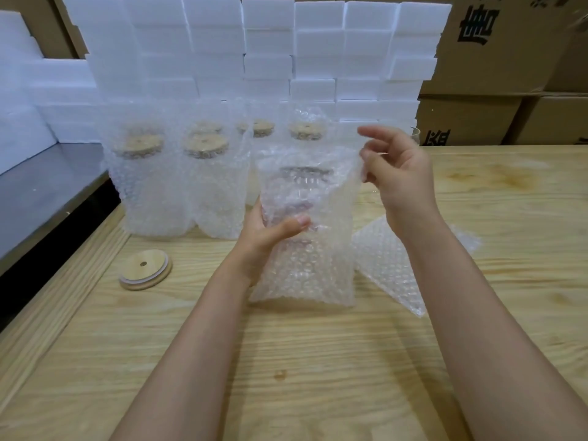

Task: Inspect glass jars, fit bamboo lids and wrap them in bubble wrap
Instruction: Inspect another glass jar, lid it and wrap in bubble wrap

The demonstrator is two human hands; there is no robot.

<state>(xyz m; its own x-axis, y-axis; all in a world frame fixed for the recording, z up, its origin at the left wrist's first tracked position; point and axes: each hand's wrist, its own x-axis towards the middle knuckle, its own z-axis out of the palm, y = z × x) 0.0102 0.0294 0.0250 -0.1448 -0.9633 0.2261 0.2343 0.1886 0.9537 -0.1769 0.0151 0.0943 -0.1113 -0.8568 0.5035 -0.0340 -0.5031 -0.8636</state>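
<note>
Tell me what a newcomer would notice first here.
At the centre, the left hand grips a bubble-wrapped jar while the right hand pinches its top edge. Behind stand wrapped, lidded jars before a wall of white foam blocks; a loose lid lies at left on the table.

We see two forearms, bare from the wrists to the frame's lower edge. The left grip and right grip are bare too, with short, plain nails; the left thumbnail shows clearly.
</note>
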